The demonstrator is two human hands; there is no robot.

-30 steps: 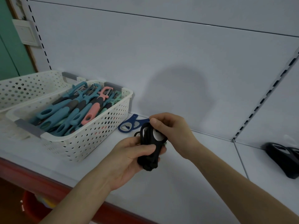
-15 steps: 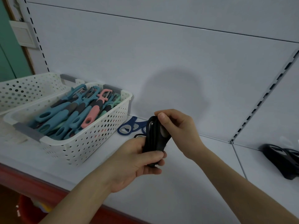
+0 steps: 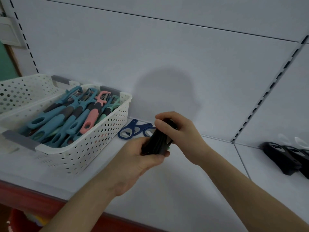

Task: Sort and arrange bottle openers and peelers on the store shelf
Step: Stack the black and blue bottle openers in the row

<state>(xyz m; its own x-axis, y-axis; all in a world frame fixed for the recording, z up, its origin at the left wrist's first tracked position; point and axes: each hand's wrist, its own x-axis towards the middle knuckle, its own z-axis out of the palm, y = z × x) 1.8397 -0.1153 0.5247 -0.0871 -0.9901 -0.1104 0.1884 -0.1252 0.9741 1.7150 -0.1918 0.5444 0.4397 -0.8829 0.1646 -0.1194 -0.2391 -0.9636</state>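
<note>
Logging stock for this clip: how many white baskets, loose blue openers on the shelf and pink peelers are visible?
White baskets: 2
Loose blue openers: 2
Pink peelers: 1
Total: 5
Black openers, held stacked: cannot be counted, so left out of the total.

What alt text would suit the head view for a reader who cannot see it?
Two hands hold a bunch of black bottle openers over a white shelf, the left hand gripping from below, the right hand pinching the top. A white basket of peelers stands left; blue openers lie behind.
</note>
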